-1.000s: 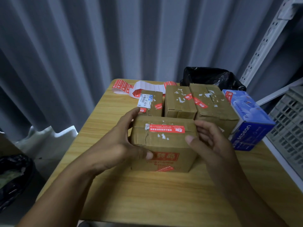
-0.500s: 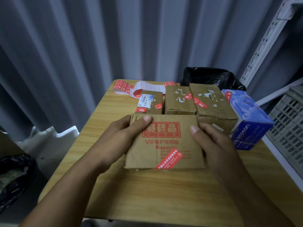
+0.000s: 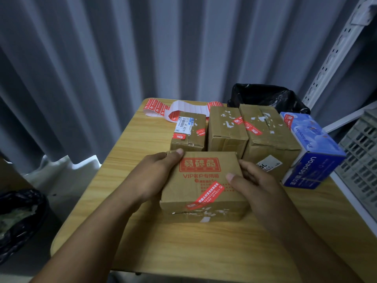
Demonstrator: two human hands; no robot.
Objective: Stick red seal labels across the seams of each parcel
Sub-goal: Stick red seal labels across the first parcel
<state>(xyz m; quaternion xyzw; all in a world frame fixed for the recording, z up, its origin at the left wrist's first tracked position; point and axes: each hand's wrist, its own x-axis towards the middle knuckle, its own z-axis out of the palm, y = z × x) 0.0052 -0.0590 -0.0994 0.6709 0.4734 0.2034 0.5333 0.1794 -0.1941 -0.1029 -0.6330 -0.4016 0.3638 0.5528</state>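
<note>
A brown cardboard parcel (image 3: 202,186) with red printed characters lies on the wooden table (image 3: 204,252), printed face up. A red seal label (image 3: 206,198) runs diagonally over its near top edge. My left hand (image 3: 155,178) grips the parcel's left side, thumb on the far left corner. My right hand (image 3: 257,184) holds its right side, thumb resting on the top face. A strip of red seal labels (image 3: 163,110) on white backing curls at the table's far edge.
Three brown parcels (image 3: 188,131) (image 3: 226,127) (image 3: 267,137) with red labels stand in a row behind. A blue box (image 3: 312,152) sits at the right, a black bag (image 3: 267,97) behind, a grey crate (image 3: 361,152) and shelf upright at far right.
I tipped the parcel toward me: a second ago its sealed side faced up, now the printed face is on top and its near side shows. Both hands stayed on its sides.
</note>
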